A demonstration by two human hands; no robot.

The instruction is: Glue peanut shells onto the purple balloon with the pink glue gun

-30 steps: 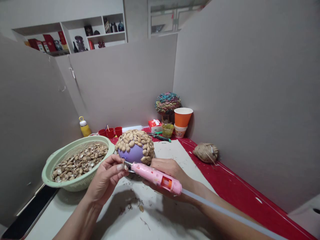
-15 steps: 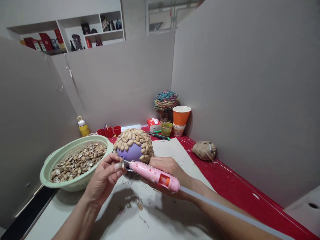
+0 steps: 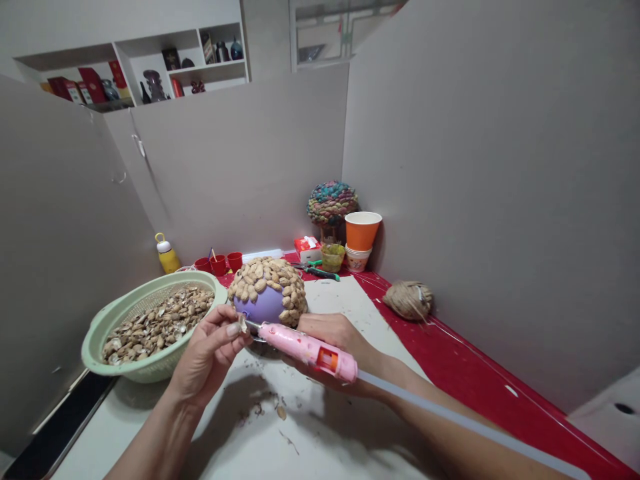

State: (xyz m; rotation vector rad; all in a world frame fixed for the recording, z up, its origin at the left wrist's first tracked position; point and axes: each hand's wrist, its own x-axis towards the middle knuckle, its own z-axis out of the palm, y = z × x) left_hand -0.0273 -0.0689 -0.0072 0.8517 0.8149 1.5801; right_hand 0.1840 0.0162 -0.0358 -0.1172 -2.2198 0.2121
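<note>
My right hand (image 3: 334, 340) grips a pink hot glue gun (image 3: 303, 347), with a long pale glue stick (image 3: 450, 417) trailing from its back end. Between the thumb and fingers of my left hand (image 3: 213, 350) is a peanut shell (image 3: 243, 324), held at the gun's metal nozzle (image 3: 253, 327). Just behind both hands sits a purple balloon (image 3: 264, 305), its top and sides covered in peanut shells (image 3: 270, 272). The balloon rests on something mostly hidden by the gun and my hands.
A green colander (image 3: 150, 373) full of peanut shells stands at the left. Twine (image 3: 409, 300) lies at the right on red cloth (image 3: 465, 360). Toward the back are pliers (image 3: 320, 271), orange paper cups (image 3: 363, 232), red cups (image 3: 219, 265), a yellow bottle (image 3: 167, 257) and a colourful shell-covered tree (image 3: 331, 202).
Almost nothing differs. The glue gun's rear has shifted very slightly left, while the shell stays at the nozzle.
</note>
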